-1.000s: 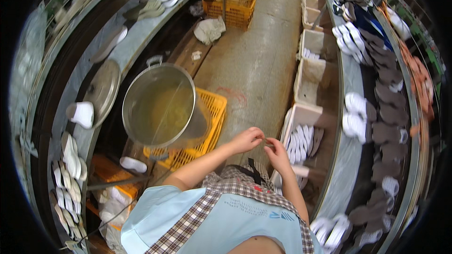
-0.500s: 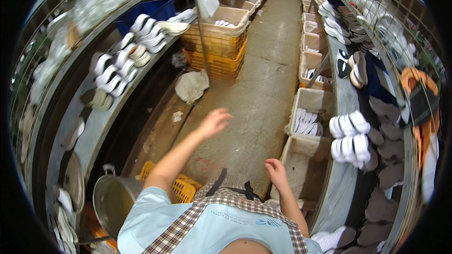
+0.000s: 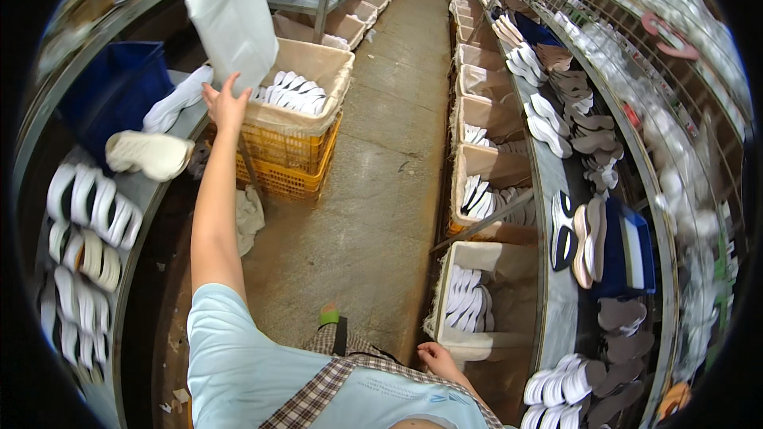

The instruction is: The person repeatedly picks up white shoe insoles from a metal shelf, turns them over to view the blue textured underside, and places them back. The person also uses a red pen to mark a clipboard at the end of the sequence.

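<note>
My left arm stretches forward to the left. My left hand (image 3: pixel 228 103) is at the lower edge of a hanging white plastic sheet (image 3: pixel 230 20), fingers spread; the fingertips meet or overlap its edge, and no firm grip shows. Beyond the hand, a cloth-lined crate (image 3: pixel 338 83) holds several white shoe soles (image 3: pixel 292 94) and sits on yellow crates (image 3: pixel 278 171). My right hand (image 3: pixel 437 359) hangs low near my waist, fingers loosely curled, with nothing visible in them. The nearest thing to it is a lined bin (image 3: pixel 493 340) with white soles (image 3: pixel 467 299).
A left shelf bears stacked soles (image 3: pixel 94 202), a cream sole (image 3: pixel 149 155) and a blue bin (image 3: pixel 115 95). On the right, a shelf (image 3: pixel 559 310) carries more soles and a blue tray (image 3: pixel 628 250). Lined bins run along both sides of the aisle floor (image 3: pixel 366 159). A metal post (image 3: pixel 324 0) stands ahead.
I have moved forward along the aisle. My left hand has gone from over the floor up to the white sheet. My right hand has dropped lower beside my waist.
</note>
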`<control>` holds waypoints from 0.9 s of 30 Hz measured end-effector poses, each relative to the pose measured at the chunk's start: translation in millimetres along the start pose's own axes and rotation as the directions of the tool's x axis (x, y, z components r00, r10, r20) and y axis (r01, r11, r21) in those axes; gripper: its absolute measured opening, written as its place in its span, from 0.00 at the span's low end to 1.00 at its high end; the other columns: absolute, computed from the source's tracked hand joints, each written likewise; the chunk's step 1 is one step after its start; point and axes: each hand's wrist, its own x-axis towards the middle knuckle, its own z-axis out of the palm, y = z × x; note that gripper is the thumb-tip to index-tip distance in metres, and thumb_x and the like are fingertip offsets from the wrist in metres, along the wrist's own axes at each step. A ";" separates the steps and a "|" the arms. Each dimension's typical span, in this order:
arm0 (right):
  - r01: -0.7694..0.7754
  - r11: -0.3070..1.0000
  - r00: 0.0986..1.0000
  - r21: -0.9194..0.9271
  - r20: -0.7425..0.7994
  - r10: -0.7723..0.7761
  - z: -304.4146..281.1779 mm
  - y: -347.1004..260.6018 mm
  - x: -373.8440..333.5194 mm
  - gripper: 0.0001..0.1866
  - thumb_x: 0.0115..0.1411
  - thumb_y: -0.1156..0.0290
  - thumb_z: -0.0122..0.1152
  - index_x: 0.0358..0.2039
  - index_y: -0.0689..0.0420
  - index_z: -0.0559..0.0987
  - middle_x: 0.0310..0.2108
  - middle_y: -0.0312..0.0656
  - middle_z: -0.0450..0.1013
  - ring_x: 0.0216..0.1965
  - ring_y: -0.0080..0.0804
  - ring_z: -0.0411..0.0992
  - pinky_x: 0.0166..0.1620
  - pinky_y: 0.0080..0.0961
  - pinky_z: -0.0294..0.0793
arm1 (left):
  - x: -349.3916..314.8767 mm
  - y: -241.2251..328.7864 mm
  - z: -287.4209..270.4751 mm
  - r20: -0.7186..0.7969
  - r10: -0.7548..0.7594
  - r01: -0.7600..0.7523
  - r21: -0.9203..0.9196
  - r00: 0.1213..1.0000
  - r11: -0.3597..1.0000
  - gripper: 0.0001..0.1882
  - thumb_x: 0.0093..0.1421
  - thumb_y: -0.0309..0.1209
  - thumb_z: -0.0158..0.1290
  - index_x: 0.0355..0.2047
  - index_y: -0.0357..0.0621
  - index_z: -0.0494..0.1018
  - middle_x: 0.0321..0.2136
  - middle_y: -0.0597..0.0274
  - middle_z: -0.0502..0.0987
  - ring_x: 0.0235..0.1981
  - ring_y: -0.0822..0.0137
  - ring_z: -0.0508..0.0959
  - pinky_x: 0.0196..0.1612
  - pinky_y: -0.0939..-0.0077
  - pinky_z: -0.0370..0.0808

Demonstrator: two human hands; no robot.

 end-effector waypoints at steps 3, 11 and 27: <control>-0.012 0.994 1.000 -0.106 0.022 0.014 -14.4 -36.8 39.3 0.13 0.56 0.68 0.57 0.39 0.61 0.75 0.30 0.40 0.75 0.31 0.25 0.72 0.36 0.22 0.71 | 49.9 -2.6 56.6 0.020 -0.055 0.057 -0.181 0.998 0.982 0.25 0.48 0.37 0.60 0.49 0.61 0.69 0.59 0.40 0.51 0.60 0.45 0.54 0.55 0.63 0.61; 0.001 0.960 0.990 -0.280 0.135 0.038 -12.4 -98.3 149.3 0.13 0.55 0.65 0.57 0.36 0.60 0.76 0.31 0.47 0.74 0.32 0.38 0.73 0.36 0.29 0.71 | 67.8 -4.5 84.9 0.023 -0.048 0.053 -0.469 0.999 0.882 0.14 0.56 0.35 0.54 0.39 0.40 0.75 0.39 0.54 0.76 0.33 0.63 0.75 0.39 0.73 0.70; 0.494 0.867 0.635 0.069 0.652 -0.414 58.6 -389.8 354.8 0.25 0.59 0.60 0.53 0.55 0.54 0.64 0.53 0.49 0.63 0.54 0.40 0.62 0.53 0.33 0.64 | -88.6 23.2 -37.5 0.079 -0.278 0.278 -0.518 0.957 0.809 0.11 0.57 0.33 0.53 0.33 0.35 0.74 0.61 0.40 0.49 0.54 0.58 0.63 0.53 0.71 0.62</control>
